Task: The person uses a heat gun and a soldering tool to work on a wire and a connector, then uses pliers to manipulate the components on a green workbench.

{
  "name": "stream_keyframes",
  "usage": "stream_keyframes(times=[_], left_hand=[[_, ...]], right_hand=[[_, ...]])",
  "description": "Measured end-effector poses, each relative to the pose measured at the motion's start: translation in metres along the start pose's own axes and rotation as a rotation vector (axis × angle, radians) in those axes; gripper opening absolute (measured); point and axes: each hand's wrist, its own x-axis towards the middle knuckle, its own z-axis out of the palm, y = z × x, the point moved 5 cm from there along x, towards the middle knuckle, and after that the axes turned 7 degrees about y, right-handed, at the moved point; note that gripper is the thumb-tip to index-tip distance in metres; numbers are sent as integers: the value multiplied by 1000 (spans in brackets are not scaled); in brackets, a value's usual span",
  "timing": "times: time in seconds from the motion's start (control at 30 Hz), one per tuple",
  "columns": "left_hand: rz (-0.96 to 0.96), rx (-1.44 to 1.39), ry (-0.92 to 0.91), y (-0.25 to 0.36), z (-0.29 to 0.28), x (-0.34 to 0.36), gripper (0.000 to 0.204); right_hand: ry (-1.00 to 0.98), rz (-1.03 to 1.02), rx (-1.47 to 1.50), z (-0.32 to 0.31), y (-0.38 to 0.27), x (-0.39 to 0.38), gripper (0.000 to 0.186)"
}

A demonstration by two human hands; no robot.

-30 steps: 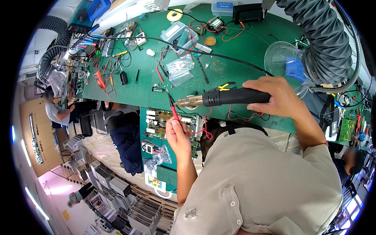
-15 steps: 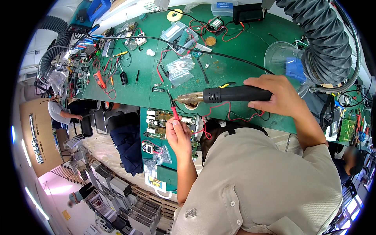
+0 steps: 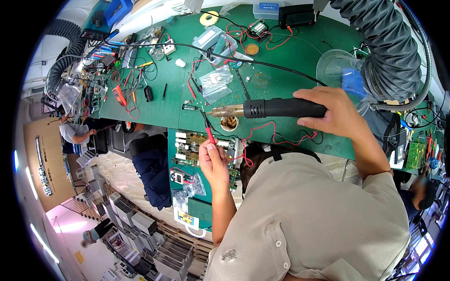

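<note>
My right hand [image 3: 333,111] is wrapped around the black handle of a hot-air gun [image 3: 287,108], which lies level above the bench. Its metal nozzle points left, toward the dark upper part of a red test probe [image 3: 210,136]. My left hand [image 3: 213,161] pinches that probe by its lower red end, with the tip pointing up and away from me. A red wire [image 3: 249,161] loops beside my left hand. Just below the nozzle stands a small round cup [image 3: 229,123] with brownish pieces inside. Whether the nozzle touches the probe I cannot tell.
Circuit boards [image 3: 187,149] lie near my left wrist. Beyond are a clear plastic bag [image 3: 216,84], an open parts box [image 3: 213,42] and a long black cable [image 3: 262,67]. A ribbed extraction hose [image 3: 391,47] with a clear hood hangs at the right.
The hot-air gun has shifted slightly away from me, and more of the cup below it shows. My left hand and the probe have stayed almost in place.
</note>
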Motion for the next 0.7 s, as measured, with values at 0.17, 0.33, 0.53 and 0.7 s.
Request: stream_keyframes(times=[0.17,0.33,0.53,0.7], left_hand=[[-4,1,-4,0,0,0,18],[13,-2,-5,-1,-1,0,17],[38,61,27,-2,-3,1,15],[44,61,21,-2,-3,1,16]], right_hand=[[2,6,7,-1,0,0,49],[3,6,10,-1,1,0,49],[-4,5,3,0,1,-1,49],[-2,0,-6,0,1,-2,49]])
